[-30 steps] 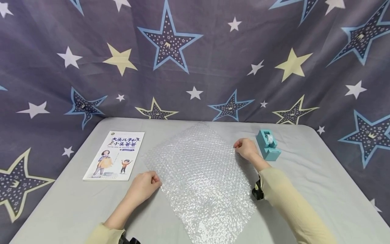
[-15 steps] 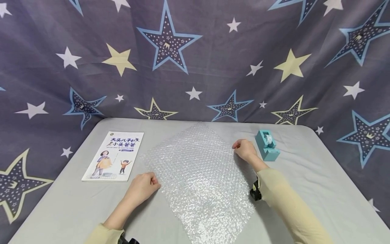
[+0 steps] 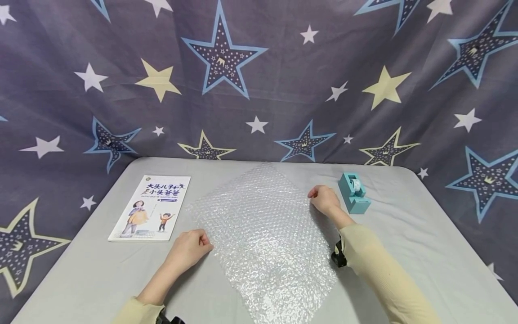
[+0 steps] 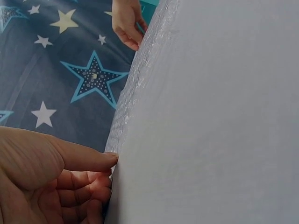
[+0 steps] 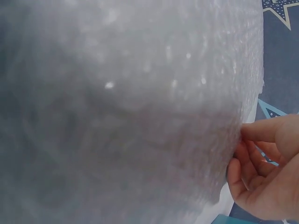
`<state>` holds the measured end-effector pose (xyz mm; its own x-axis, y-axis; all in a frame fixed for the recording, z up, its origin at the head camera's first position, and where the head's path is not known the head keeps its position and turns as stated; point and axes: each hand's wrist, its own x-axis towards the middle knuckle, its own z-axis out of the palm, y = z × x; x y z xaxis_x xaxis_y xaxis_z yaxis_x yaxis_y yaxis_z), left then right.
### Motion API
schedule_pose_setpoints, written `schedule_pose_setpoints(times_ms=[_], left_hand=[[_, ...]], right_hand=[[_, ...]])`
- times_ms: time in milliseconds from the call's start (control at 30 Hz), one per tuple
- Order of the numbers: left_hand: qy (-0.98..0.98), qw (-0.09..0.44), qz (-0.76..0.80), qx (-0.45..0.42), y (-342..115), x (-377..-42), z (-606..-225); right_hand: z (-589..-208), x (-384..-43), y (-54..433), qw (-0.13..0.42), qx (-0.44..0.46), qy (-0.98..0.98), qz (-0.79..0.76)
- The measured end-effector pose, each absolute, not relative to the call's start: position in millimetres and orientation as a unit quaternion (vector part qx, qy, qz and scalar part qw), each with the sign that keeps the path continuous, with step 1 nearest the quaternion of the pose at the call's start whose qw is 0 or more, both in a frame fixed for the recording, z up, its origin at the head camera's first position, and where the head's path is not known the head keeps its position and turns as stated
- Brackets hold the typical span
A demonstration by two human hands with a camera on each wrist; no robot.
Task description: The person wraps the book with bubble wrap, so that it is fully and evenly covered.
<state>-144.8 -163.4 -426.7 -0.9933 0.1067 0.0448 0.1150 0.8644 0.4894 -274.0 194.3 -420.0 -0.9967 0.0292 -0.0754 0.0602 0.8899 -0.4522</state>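
A dark grey curtain printed with blue, yellow and white stars hangs behind a table covered in pale grey cloth. A sheet of clear bubble wrap lies across the middle of the table, turned like a diamond. A person's left hand, its forearm reaching in from the lower left, pinches the sheet's left edge, thumb on top and fingers curled. The right hand, reaching in farther from the lower right, pinches the upper right edge between thumb and fingers, its wrist bent inward. Both arms wear pale yellow sleeves. Just right of the right hand stands a teal tape dispenser; near the far left corner lies a white picture book, cover up.

The wrap's nearest corner is cut off by the bottom of the head view, and its left corner fades into the cloth. The right wrist view shows the wrap blurred. The black device on the left wrist is partly cut off.
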Motion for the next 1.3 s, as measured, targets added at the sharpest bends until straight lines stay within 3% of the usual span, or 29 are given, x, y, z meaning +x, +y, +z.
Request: schedule_pose_setpoints(times_ms=[767, 1100, 1300], left_hand=[[-0.961, 0.01, -0.271, -0.062, -168, -145, -420], [-0.963, 0.04, -0.26, -0.056, -188, -150, -414], [-0.966, 0.031, -0.253, -0.037, -200, -151, -410]], right_hand=[[-413, -270, 182, 0.006, 0.001, 0.983, -0.184], [-406, -263, 152, -0.007, -0.061, 0.977, -0.204], [-403, -257, 130, -0.016, -0.089, 0.971, -0.22]])
